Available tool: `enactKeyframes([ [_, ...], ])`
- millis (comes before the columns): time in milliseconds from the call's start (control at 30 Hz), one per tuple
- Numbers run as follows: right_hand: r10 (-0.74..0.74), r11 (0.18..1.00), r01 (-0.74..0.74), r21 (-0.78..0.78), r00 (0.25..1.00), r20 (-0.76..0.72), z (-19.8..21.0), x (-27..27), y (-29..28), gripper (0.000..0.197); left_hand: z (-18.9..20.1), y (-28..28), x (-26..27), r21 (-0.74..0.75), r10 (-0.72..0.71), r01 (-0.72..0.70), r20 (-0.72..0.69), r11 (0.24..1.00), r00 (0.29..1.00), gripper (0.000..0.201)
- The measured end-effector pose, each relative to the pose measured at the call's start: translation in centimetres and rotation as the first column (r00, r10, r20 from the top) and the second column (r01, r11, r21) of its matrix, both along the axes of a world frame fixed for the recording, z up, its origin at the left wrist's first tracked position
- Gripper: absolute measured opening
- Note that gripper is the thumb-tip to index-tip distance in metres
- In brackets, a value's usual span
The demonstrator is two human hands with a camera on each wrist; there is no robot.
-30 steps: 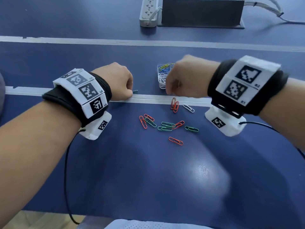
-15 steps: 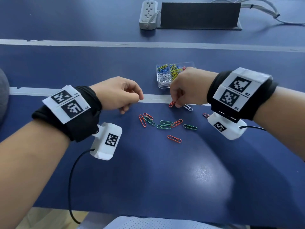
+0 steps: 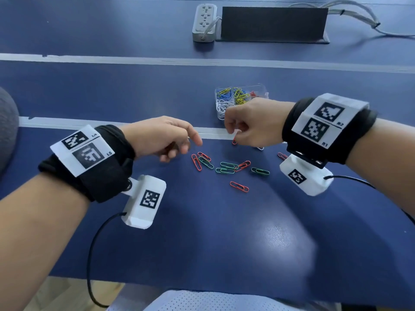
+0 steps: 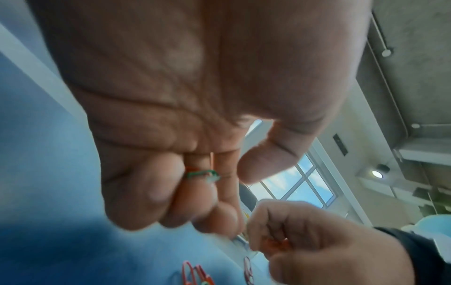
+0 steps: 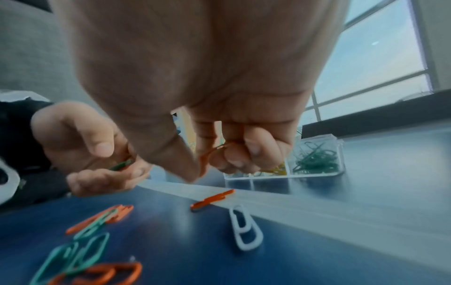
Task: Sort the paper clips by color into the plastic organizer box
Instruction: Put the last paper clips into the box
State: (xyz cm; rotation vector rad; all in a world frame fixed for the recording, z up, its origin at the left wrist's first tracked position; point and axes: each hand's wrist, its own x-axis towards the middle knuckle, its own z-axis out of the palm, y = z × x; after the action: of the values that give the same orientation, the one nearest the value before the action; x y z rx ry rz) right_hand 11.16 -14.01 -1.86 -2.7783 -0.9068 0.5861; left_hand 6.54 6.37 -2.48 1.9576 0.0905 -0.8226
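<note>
On the blue table, near side of the tape line:
Loose clips: red and green paper clips lie flat, scattered between the two hands; their long axes run mostly left-right or on a slant, and two green ones lie side by side, nearly parallel.
Lone red clip: nearest the person, apart from the others, long axis slanting down to the right.
White clip: flat under the right hand, just beside the tape strip, long axis pointing away from the person.
Organizer box: clear plastic, beyond the tape, just behind the right hand; blue, yellow, white, red and green clips sit in separate compartments.
Left hand: over the table left of the loose clips, fingers curled, holding a green clip and something orange-red against them; thumb stands off.
Right hand: just above the tape, fingers curled round an orange-red clip whose long axis slants down toward the thumb.
Far side: a power strip and a dark panel stand well apart from the clips.
</note>
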Motion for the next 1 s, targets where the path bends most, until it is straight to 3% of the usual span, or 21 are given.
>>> enactKeyframes([
  [100,0.100,0.989,-0.092,-0.111,0.992,0.070,-0.2,0.1,0.2,0.017,0.2,0.2,0.1,-0.048,-0.002,0.000,-0.039,0.999,0.999,0.047],
  [233,0.110,0.982,-0.095,-0.161,0.990,0.090,-0.3,0.5,0.6,0.013,0.4,0.1,-0.1,-0.014,-0.050,0.049,-0.031,0.999,0.998,0.038],
  [433,0.181,0.975,-0.161,-0.152,0.975,0.131,-0.2,0.1,0.3,0.017,0.1,-0.4,-0.7,0.189,-0.143,0.110,0.171,0.976,0.975,0.043],
  [533,0.178,0.979,-0.158,-0.126,0.970,0.163,0.1,0.1,0.1,0.019,0.4,-0.9,-0.9,0.411,-0.259,0.139,0.253,0.901,0.932,0.042],
  [600,0.094,0.994,-0.086,-0.074,0.990,0.102,0.3,0.0,0.1,0.025,0.7,-1.3,-1.1,0.521,-0.294,0.109,0.288,0.847,0.911,0.038],
  [667,-0.041,0.999,0.041,-0.007,0.998,-0.056,0.5,-0.3,0.2,0.029,0.7,-1.5,-1.3,0.574,-0.297,0.078,0.298,0.815,0.907,0.032],
  [767,-0.239,0.926,0.331,0.182,0.886,-0.397,0.3,-0.6,1.2,0.030,0.4,-1.3,-1.5,0.651,-0.356,0.071,0.317,0.756,0.879,0.008],
  [833,-0.274,0.867,0.440,0.233,0.812,-0.515,0.2,-0.6,2.1,0.026,-0.1,-0.9,-1.5,0.719,-0.441,0.105,0.299,0.687,0.846,0.014],
  [900,-0.230,0.903,0.374,0.213,0.837,-0.496,0.0,-0.8,3.1,0.021,-0.2,-0.8,-1.4,0.734,-0.446,0.109,0.282,0.670,0.849,0.016],
  [1000,-0.049,0.997,0.057,0.044,0.985,-0.164,0.0,-1.5,4.4,0.008,0.0,-0.9,-1.4,0.723,-0.418,0.101,0.274,0.684,0.866,0.012],
])
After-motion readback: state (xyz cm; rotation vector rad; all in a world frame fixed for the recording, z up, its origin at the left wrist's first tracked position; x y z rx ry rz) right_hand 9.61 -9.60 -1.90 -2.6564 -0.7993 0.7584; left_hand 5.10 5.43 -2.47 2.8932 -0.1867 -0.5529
